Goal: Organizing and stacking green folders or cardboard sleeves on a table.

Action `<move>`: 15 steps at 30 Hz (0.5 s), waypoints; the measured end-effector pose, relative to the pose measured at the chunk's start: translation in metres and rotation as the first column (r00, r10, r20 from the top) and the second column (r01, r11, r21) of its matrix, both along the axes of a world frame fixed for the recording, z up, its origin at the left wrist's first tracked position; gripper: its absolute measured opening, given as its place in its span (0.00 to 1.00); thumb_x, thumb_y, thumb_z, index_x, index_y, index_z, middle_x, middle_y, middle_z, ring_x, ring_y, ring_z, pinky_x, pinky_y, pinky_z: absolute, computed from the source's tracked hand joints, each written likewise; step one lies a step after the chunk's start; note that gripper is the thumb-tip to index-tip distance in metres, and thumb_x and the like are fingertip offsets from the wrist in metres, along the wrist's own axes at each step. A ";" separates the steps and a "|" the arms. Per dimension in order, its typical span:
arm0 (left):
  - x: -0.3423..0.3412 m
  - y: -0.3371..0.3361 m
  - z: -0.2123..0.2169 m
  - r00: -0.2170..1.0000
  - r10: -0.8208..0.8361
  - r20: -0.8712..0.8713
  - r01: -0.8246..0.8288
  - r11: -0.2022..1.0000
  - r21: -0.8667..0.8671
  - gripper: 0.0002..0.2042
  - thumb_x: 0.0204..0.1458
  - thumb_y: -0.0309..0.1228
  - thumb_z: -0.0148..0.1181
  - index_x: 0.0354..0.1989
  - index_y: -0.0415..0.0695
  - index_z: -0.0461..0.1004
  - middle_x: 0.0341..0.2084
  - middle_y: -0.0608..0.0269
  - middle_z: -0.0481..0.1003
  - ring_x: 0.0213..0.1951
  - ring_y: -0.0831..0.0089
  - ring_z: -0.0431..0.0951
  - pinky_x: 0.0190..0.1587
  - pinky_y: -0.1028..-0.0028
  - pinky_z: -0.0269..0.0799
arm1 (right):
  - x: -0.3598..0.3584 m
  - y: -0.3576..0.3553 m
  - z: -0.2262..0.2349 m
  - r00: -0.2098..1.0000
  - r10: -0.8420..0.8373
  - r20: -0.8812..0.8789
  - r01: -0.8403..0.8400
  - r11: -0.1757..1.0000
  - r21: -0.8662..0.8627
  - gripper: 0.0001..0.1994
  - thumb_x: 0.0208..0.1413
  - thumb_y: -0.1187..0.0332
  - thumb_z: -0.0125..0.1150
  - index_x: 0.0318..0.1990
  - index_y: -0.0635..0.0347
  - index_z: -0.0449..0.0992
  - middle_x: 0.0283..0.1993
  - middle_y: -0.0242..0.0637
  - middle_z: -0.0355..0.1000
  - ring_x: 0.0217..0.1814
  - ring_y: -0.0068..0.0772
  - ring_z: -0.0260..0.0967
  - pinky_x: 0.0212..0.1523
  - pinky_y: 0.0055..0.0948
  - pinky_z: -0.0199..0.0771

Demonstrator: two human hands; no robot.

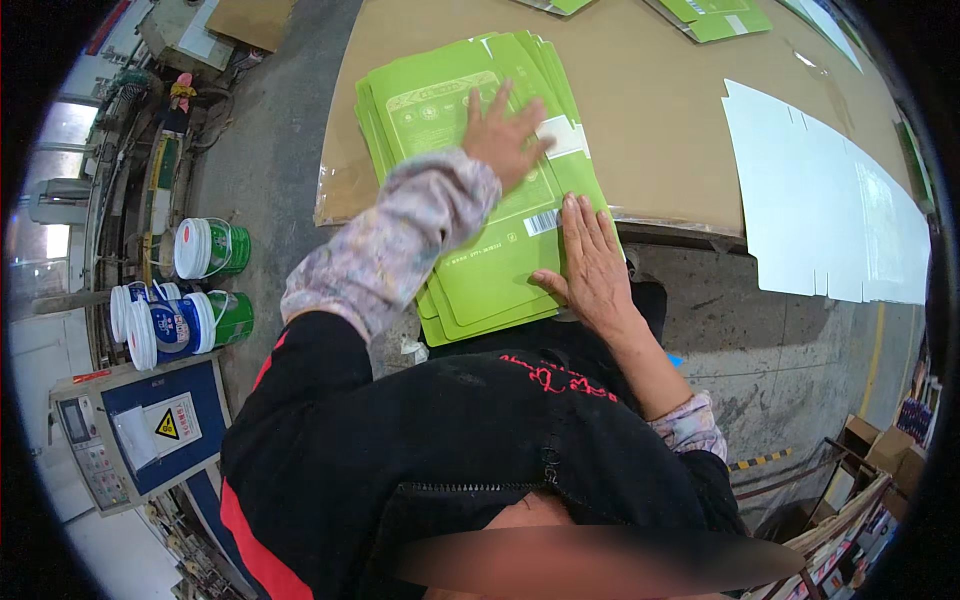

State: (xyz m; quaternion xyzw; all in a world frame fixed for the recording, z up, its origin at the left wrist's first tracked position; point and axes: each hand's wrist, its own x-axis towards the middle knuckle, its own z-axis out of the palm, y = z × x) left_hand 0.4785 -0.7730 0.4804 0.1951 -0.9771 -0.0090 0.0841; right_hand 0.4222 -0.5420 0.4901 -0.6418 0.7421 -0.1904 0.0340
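A stack of flat green printed carton blanks (430, 150) lies on the near edge of the brown-covered table (660, 140), its near end jutting out toward me. Over the upper part of the stack, my left hand (503, 137) is spread open, palm down and slightly blurred; whether it presses on the top blank cannot be made out. My right hand (592, 255) rests with fingers stretched along the right edge of the stack, thumb out on the green surface beside a barcode label. The blanks below are fanned a little out of line with the top one.
White flat carton sheets (800, 200) overhang the table's right side. More green blanks (715, 15) lie at the far edge. Several paint-type buckets (225, 248) stand on the floor at left, near a control cabinet (140, 430). Cardboard boxes (885, 445) sit at lower right.
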 end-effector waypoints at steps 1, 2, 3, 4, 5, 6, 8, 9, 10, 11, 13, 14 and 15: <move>0.009 0.015 0.001 1.000 -0.008 -0.001 0.008 1.000 0.000 0.27 0.60 0.54 0.36 0.64 0.54 0.59 0.65 0.73 0.56 0.70 0.56 0.38 0.65 0.40 0.24 | -0.001 0.001 0.000 1.000 0.010 0.010 -0.009 1.000 -0.002 0.46 0.49 0.44 0.56 0.64 0.75 0.48 0.68 0.54 0.49 0.72 0.48 0.42 0.71 0.43 0.39; 0.019 0.028 0.004 0.995 -0.090 -0.034 0.091 0.995 0.050 0.27 0.60 0.53 0.36 0.63 0.54 0.60 0.65 0.73 0.56 0.70 0.55 0.38 0.65 0.40 0.24 | -0.002 0.002 0.001 1.000 0.023 0.021 -0.022 1.000 -0.006 0.46 0.49 0.45 0.56 0.63 0.76 0.48 0.68 0.55 0.49 0.72 0.49 0.42 0.70 0.43 0.39; 0.025 0.037 0.005 0.983 -0.169 -0.071 0.176 0.979 0.101 0.26 0.60 0.52 0.37 0.63 0.54 0.60 0.65 0.73 0.56 0.70 0.54 0.37 0.65 0.40 0.24 | -0.004 0.002 0.002 1.000 0.019 0.019 -0.019 1.000 -0.005 0.46 0.49 0.45 0.56 0.63 0.76 0.48 0.68 0.55 0.49 0.72 0.49 0.42 0.70 0.43 0.39; 0.028 0.041 0.006 0.982 -0.174 -0.073 0.181 0.978 0.102 0.26 0.60 0.52 0.37 0.63 0.54 0.60 0.65 0.73 0.56 0.70 0.54 0.37 0.65 0.40 0.24 | -0.008 0.002 0.003 0.993 0.027 0.113 -0.025 1.000 -0.015 0.43 0.51 0.48 0.57 0.63 0.74 0.50 0.67 0.54 0.50 0.71 0.49 0.45 0.70 0.42 0.42; 0.032 0.045 0.009 0.981 -0.182 -0.061 0.188 0.976 0.111 0.26 0.60 0.51 0.37 0.63 0.54 0.61 0.65 0.73 0.56 0.69 0.54 0.37 0.65 0.40 0.24 | -0.013 0.002 0.006 0.978 0.043 0.206 -0.038 0.999 -0.028 0.40 0.52 0.51 0.57 0.63 0.73 0.51 0.67 0.54 0.52 0.70 0.49 0.47 0.69 0.41 0.44; 0.035 0.046 0.010 0.981 -0.188 -0.051 0.193 0.974 0.119 0.25 0.60 0.51 0.38 0.62 0.53 0.62 0.65 0.74 0.56 0.69 0.53 0.36 0.65 0.39 0.24 | -0.026 0.005 0.013 0.845 0.003 0.535 -0.015 1.000 0.018 0.37 0.54 0.54 0.57 0.64 0.70 0.52 0.66 0.53 0.53 0.70 0.48 0.49 0.68 0.40 0.47; 0.035 0.044 0.008 0.979 -0.192 -0.072 0.199 0.974 0.112 0.25 0.60 0.50 0.38 0.61 0.53 0.63 0.65 0.74 0.56 0.69 0.53 0.36 0.65 0.40 0.24 | -0.069 0.015 0.017 0.788 -0.149 0.598 0.151 0.987 0.047 0.32 0.56 0.60 0.57 0.64 0.64 0.54 0.66 0.51 0.55 0.68 0.47 0.52 0.66 0.38 0.52; 0.035 0.043 0.007 0.976 -0.197 -0.087 0.206 0.973 0.107 0.24 0.60 0.49 0.39 0.61 0.52 0.64 0.65 0.74 0.57 0.69 0.53 0.37 0.65 0.40 0.24 | -0.094 0.022 0.015 0.892 -0.266 0.364 0.294 0.956 -0.022 0.30 0.57 0.62 0.57 0.64 0.62 0.55 0.66 0.50 0.55 0.68 0.46 0.53 0.65 0.37 0.54; 0.036 0.043 0.007 0.978 -0.190 -0.088 0.199 0.974 0.105 0.24 0.60 0.49 0.39 0.61 0.52 0.64 0.65 0.74 0.57 0.69 0.53 0.37 0.65 0.40 0.24 | -0.116 0.030 0.028 0.894 -0.349 0.280 0.370 0.929 -0.026 0.32 0.57 0.60 0.57 0.65 0.63 0.53 0.67 0.52 0.53 0.69 0.47 0.52 0.66 0.38 0.53; 0.034 0.043 0.008 0.975 -0.206 -0.086 0.213 0.973 0.088 0.24 0.60 0.49 0.39 0.61 0.52 0.64 0.64 0.74 0.57 0.69 0.53 0.37 0.66 0.41 0.24 | -0.145 0.047 0.019 0.895 -0.427 0.124 0.437 0.898 -0.057 0.33 0.56 0.59 0.57 0.65 0.66 0.53 0.67 0.54 0.52 0.69 0.48 0.51 0.66 0.38 0.53; 0.031 0.044 0.009 0.970 -0.225 -0.092 0.232 0.970 0.071 0.24 0.60 0.49 0.40 0.61 0.51 0.64 0.64 0.74 0.58 0.69 0.53 0.37 0.66 0.42 0.25 | -0.200 0.089 0.001 0.816 -0.537 -0.213 0.558 0.828 0.054 0.38 0.53 0.61 0.61 0.65 0.72 0.49 0.68 0.57 0.48 0.71 0.52 0.44 0.69 0.41 0.46; 0.032 0.044 0.009 0.972 -0.216 -0.098 0.223 0.972 0.076 0.24 0.60 0.49 0.41 0.60 0.51 0.65 0.64 0.74 0.58 0.69 0.53 0.37 0.66 0.43 0.25 | -0.210 0.104 -0.004 0.777 -0.539 -0.327 0.603 0.786 0.138 0.39 0.51 0.63 0.62 0.64 0.73 0.48 0.68 0.58 0.48 0.71 0.55 0.43 0.69 0.42 0.44; 0.032 0.045 0.010 0.971 -0.212 -0.109 0.221 0.972 0.082 0.24 0.60 0.49 0.41 0.60 0.51 0.65 0.63 0.73 0.59 0.69 0.53 0.38 0.67 0.44 0.25 | -0.222 0.117 -0.008 0.751 -0.549 -0.366 0.644 0.732 0.223 0.39 0.51 0.64 0.61 0.65 0.73 0.48 0.68 0.57 0.48 0.71 0.55 0.44 0.69 0.41 0.45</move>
